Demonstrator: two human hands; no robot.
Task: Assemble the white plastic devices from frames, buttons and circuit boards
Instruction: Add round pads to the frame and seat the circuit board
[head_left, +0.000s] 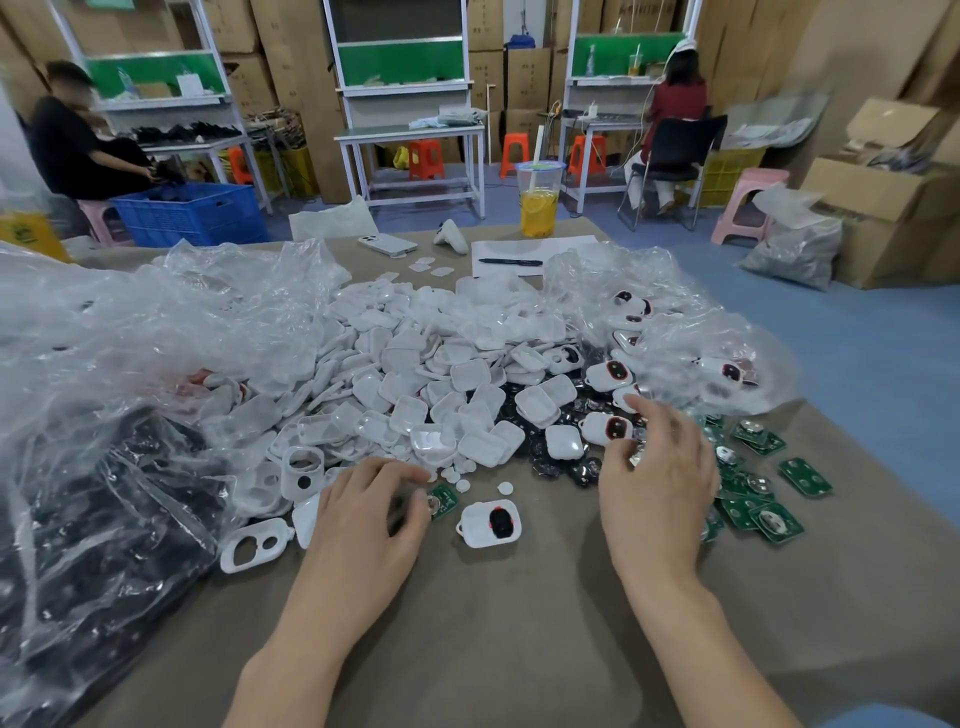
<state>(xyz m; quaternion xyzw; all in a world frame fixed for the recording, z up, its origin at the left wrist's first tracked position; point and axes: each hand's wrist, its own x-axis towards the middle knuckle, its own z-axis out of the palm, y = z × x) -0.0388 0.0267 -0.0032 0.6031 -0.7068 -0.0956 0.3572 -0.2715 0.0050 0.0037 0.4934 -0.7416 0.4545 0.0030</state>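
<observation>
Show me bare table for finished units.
Bare table lies nearest you, between the left hand and right hand, nearer than the lone white unit. More lies right of the right hand, nearer than the green circuit boards. Crowded: the white shell pile in the middle, plastic bags on the left.
</observation>
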